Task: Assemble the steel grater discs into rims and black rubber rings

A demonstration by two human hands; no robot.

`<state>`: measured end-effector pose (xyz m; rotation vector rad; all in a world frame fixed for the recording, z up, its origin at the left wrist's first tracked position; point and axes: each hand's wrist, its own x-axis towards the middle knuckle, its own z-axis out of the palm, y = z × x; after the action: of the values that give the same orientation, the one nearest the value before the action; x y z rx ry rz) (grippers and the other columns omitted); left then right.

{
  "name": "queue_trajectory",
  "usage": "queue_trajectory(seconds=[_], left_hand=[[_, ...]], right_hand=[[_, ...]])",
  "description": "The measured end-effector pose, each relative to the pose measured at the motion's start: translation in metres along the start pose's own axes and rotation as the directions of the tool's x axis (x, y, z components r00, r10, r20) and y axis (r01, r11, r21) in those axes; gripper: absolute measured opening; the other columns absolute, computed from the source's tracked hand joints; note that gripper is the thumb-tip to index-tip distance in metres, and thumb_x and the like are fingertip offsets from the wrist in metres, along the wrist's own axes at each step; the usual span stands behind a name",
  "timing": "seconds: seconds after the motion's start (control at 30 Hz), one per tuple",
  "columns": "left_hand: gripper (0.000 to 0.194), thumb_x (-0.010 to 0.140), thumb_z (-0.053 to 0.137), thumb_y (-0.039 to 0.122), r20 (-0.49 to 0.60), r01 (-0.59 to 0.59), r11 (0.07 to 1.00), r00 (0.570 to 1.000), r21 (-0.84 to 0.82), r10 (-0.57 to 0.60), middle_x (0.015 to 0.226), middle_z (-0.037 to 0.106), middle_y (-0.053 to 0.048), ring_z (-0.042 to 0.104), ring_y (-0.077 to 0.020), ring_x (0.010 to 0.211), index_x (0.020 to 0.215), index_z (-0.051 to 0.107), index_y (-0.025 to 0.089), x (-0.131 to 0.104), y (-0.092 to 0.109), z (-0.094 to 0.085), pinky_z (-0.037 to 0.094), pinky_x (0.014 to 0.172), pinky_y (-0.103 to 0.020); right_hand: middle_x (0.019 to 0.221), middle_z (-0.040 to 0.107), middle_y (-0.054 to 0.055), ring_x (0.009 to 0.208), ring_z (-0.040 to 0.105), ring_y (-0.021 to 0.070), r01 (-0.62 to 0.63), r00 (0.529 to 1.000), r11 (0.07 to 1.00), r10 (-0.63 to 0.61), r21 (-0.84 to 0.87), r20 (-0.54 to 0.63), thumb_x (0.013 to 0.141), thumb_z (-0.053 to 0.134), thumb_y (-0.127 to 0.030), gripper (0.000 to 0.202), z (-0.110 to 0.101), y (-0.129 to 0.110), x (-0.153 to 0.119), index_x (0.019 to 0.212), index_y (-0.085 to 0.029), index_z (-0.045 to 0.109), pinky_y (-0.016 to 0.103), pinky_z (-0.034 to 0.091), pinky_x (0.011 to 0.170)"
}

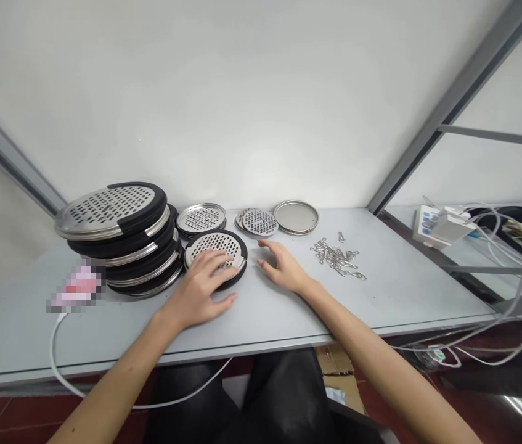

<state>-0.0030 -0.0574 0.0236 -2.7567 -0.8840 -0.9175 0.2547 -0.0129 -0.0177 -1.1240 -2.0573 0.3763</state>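
My left hand (205, 287) rests with spread fingers on a round metal grater plate (212, 243) that has a black rim and many small holes. Its fingertips touch the plate's near part and hide some of it; the thumb points right over the table. To the right, my right hand (280, 266) hovers at the table, thumb and fingers apart, with nothing between them. Loose perforated discs (261, 222) lie behind it, and a pile of small metal clips (334, 256) lies to its right.
A tall stack of black-rimmed grater plates (122, 246) stands at the left. Behind are another perforated plate (201, 218) and a plain metal ring-edged disc (296, 216). A pixelated pink object (78, 287) with a white cable sits at left. A power strip (427, 225) and cables are at right.
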Motion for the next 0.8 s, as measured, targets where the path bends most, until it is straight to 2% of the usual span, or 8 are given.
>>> queue_trajectory(seconds=[0.1, 0.2, 0.37, 0.53, 0.6, 0.67, 0.73, 0.8], left_hand=[[0.026, 0.087, 0.06, 0.027, 0.069, -0.086, 0.996, 0.994, -0.007, 0.086, 0.124, 0.061, -0.011, 0.049, -0.0295, 0.125, 0.112, 0.064, 0.019, 0.013, 0.019, 0.011, 0.035, 0.112, -0.051], [0.024, 0.089, 0.057, 0.027, 0.112, -0.067, 0.996, 0.992, 0.052, 0.061, 0.121, 0.062, -0.012, 0.051, -0.0302, 0.123, 0.111, 0.065, 0.018, 0.031, 0.031, 0.021, 0.038, 0.109, -0.051], [0.024, 0.091, 0.056, 0.029, 0.197, -0.028, 0.989, 0.98, 0.142, -0.001, 0.11, 0.065, -0.014, 0.057, -0.0294, 0.112, 0.108, 0.064, 0.015, 0.057, 0.035, 0.036, 0.042, 0.103, -0.048], [0.019, 0.089, 0.058, 0.029, 0.249, -0.012, 0.971, 0.967, 0.239, -0.049, 0.096, 0.069, -0.012, 0.059, -0.0291, 0.108, 0.098, 0.066, 0.014, 0.059, 0.033, 0.045, 0.035, 0.109, -0.052], [0.019, 0.09, 0.057, 0.028, 0.21, 0.012, 0.983, 0.976, 0.182, -0.05, 0.101, 0.069, -0.012, 0.058, -0.0284, 0.111, 0.101, 0.066, 0.016, 0.055, 0.031, 0.043, 0.035, 0.11, -0.051], [0.022, 0.091, 0.055, 0.026, 0.117, 0.052, 0.997, 0.991, 0.06, -0.058, 0.113, 0.067, -0.011, 0.057, -0.0269, 0.115, 0.108, 0.066, 0.017, 0.052, 0.028, 0.039, 0.038, 0.109, -0.048], [0.024, 0.092, 0.054, 0.026, 0.015, 0.119, 0.988, 0.993, -0.103, -0.118, 0.121, 0.064, -0.01, 0.057, -0.0241, 0.116, 0.113, 0.065, 0.019, 0.05, 0.023, 0.033, 0.043, 0.106, -0.042], [0.024, 0.092, 0.054, 0.026, -0.032, 0.198, 0.95, 0.977, -0.243, -0.212, 0.12, 0.065, -0.008, 0.06, -0.0213, 0.112, 0.112, 0.065, 0.02, 0.052, 0.016, 0.024, 0.046, 0.102, -0.038]], right_hand=[[0.129, 0.061, 0.017, 0.122, 0.055, 0.0292, -0.029, 0.997, 0.999, 0.027, -0.033, -0.078, 0.09, 0.052, -0.027, 0.043, -0.002, 0.006, 0.001, 0.131, -0.016, 0.051, 0.052, 0.043, 0.104], [0.126, 0.063, 0.016, 0.12, 0.056, 0.028, -0.042, 0.991, 0.999, 0.038, -0.03, -0.126, 0.091, 0.047, -0.024, 0.039, -0.003, 0.009, 0.002, 0.129, -0.017, 0.053, 0.051, 0.044, 0.103], [0.123, 0.065, 0.013, 0.116, 0.057, 0.0265, -0.055, 0.988, 0.998, 0.051, -0.028, -0.146, 0.09, 0.043, -0.019, 0.037, -0.005, 0.009, 0.003, 0.125, -0.018, 0.055, 0.049, 0.045, 0.102], [0.121, 0.064, 0.013, 0.116, 0.056, 0.0264, -0.088, 0.979, 0.994, 0.073, -0.068, -0.191, 0.089, 0.039, -0.015, 0.037, -0.009, 0.01, 0.003, 0.123, -0.017, 0.056, 0.048, 0.044, 0.103], [0.12, 0.065, 0.013, 0.116, 0.056, 0.0267, -0.081, 0.98, 0.993, 0.063, -0.09, -0.188, 0.089, 0.04, -0.015, 0.038, -0.01, 0.01, 0.003, 0.123, -0.017, 0.056, 0.048, 0.044, 0.102], [0.121, 0.065, 0.013, 0.116, 0.056, 0.0268, -0.08, 0.982, 0.992, 0.061, -0.096, -0.181, 0.088, 0.042, -0.015, 0.038, -0.01, 0.009, 0.003, 0.123, -0.017, 0.056, 0.047, 0.044, 0.102], [0.121, 0.065, 0.013, 0.116, 0.056, 0.0269, -0.092, 0.981, 0.991, 0.074, -0.093, -0.182, 0.089, 0.043, -0.017, 0.037, -0.01, 0.009, 0.004, 0.123, -0.017, 0.056, 0.047, 0.044, 0.102], [0.122, 0.065, 0.013, 0.117, 0.056, 0.0269, -0.112, 0.978, 0.99, 0.093, -0.092, -0.187, 0.089, 0.044, -0.019, 0.036, -0.01, 0.01, 0.004, 0.123, -0.017, 0.056, 0.047, 0.044, 0.103]])
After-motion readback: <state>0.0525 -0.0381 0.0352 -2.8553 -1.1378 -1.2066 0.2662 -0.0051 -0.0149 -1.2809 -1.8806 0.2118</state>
